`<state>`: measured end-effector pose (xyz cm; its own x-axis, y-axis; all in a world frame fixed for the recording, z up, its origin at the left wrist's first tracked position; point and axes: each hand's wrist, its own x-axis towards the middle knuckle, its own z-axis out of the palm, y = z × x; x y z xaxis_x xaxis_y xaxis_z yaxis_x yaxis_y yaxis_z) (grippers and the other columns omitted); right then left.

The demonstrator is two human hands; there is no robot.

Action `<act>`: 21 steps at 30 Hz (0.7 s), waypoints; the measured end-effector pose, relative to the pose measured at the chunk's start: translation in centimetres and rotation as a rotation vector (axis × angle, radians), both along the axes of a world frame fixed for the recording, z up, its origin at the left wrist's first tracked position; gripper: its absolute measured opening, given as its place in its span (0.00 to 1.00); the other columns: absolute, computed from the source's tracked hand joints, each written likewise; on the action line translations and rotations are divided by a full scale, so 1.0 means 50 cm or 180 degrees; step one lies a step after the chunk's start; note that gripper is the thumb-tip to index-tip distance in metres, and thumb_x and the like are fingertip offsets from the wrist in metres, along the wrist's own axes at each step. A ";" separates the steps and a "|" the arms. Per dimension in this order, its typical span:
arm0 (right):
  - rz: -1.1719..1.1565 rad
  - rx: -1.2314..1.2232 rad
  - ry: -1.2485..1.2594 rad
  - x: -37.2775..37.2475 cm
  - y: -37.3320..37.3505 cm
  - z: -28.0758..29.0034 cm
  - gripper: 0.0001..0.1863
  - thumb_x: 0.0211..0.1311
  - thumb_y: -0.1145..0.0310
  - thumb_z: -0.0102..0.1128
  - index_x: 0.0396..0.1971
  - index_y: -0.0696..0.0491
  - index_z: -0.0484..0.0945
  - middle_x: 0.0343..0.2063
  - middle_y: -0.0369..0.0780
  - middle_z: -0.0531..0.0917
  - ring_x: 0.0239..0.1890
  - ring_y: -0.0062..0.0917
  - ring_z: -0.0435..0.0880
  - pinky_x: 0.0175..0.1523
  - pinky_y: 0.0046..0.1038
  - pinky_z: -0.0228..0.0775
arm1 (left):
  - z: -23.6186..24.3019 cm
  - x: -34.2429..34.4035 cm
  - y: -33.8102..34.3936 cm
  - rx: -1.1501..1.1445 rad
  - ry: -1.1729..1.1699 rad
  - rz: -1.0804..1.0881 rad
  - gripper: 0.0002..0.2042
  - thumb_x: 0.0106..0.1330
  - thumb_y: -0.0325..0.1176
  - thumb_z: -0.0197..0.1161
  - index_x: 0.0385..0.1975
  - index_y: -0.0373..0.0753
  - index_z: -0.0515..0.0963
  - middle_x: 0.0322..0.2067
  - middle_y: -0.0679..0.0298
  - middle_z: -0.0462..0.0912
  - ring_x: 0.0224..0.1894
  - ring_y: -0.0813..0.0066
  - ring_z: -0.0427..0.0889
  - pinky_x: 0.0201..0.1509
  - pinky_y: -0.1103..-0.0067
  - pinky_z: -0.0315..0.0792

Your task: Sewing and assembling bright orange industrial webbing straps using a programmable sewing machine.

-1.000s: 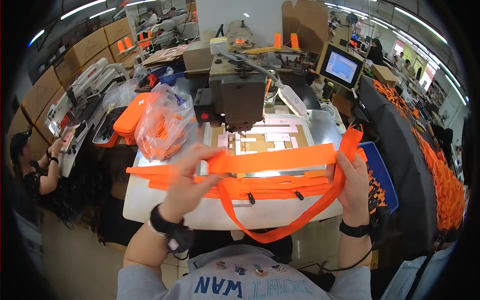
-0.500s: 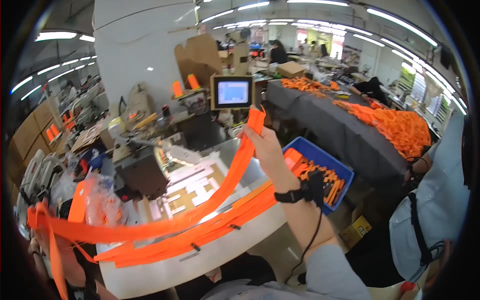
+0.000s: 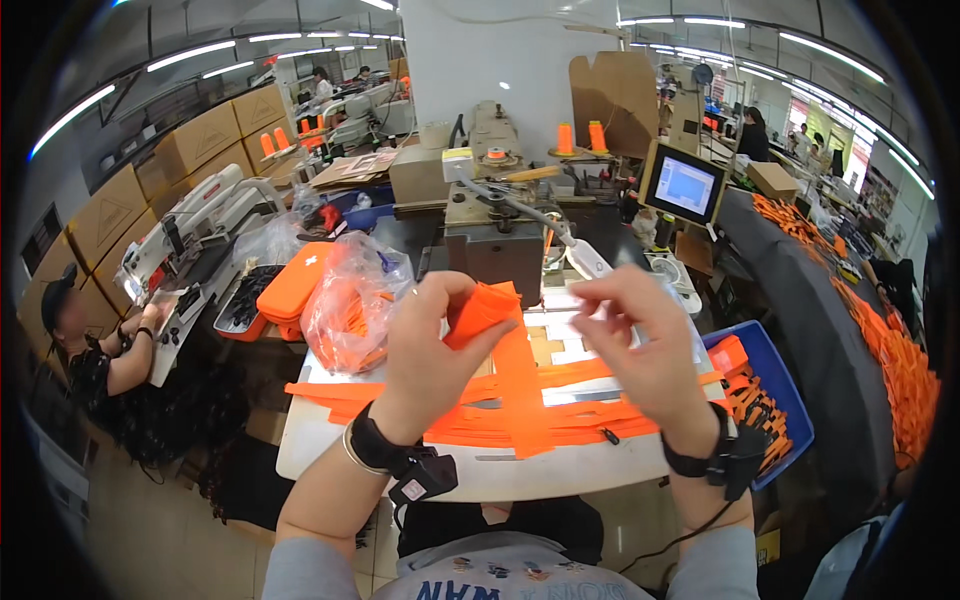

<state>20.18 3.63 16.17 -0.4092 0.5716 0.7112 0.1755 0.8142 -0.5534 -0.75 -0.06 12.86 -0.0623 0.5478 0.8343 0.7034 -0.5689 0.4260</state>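
Note:
My left hand (image 3: 428, 350) grips the top of an orange fabric strip (image 3: 517, 385), pinched and bunched between thumb and fingers. Its free length hangs down across a stack of orange zipper strips (image 3: 580, 424) lying along the white table's front edge. A small black zipper pull (image 3: 610, 436) shows on the stack. To the right of the hanging strip, my right hand (image 3: 640, 345) is raised with loosely curled fingers, slightly blurred, thumb apart and nothing visible in them. Behind my hands is a sewing machine (image 3: 490, 250) with a pale template partly hidden beneath them.
Left on the table, a clear plastic bag (image 3: 350, 310) holds orange pieces beside orange cases (image 3: 298, 283). A blue bin (image 3: 800, 420) with orange and black parts stands at right. A screen (image 3: 684, 183) is behind. At far left another person (image 3: 105, 360) works.
The view has swung left. My hands, earlier spread wide with the strip stretched between them, are now closer together; the right has let go and the strip hangs from the left.

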 end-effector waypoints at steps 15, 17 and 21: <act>0.0772 -0.1592 0.0420 -0.043 0.041 -0.005 0.06 0.61 0.75 0.58 0.35 0.58 0.72 0.24 0.36 0.77 0.20 0.12 0.75 0.24 0.15 0.66 | -0.038 -0.024 0.009 -0.1021 -0.0063 -0.1177 0.14 0.52 0.25 0.69 0.32 0.36 0.69 0.38 0.57 0.78 0.35 0.68 0.79 0.43 0.77 0.72; 0.0824 -0.1545 0.0648 -0.036 0.053 -0.004 0.06 0.63 0.75 0.55 0.38 0.57 0.70 0.28 0.39 0.79 0.20 0.15 0.77 0.25 0.16 0.68 | -0.058 -0.016 0.014 -0.1404 -0.1144 -0.1909 0.16 0.56 0.25 0.68 0.40 0.36 0.67 0.36 0.58 0.79 0.41 0.73 0.80 0.45 0.79 0.72; 0.1042 -0.1595 0.1221 -0.016 0.062 -0.004 0.06 0.66 0.74 0.52 0.40 0.56 0.69 0.32 0.43 0.80 0.22 0.19 0.78 0.25 0.17 0.71 | -0.107 -0.020 0.021 -0.2578 -0.1285 -0.2405 0.22 0.62 0.24 0.63 0.55 0.33 0.65 0.41 0.57 0.80 0.40 0.76 0.82 0.44 0.81 0.75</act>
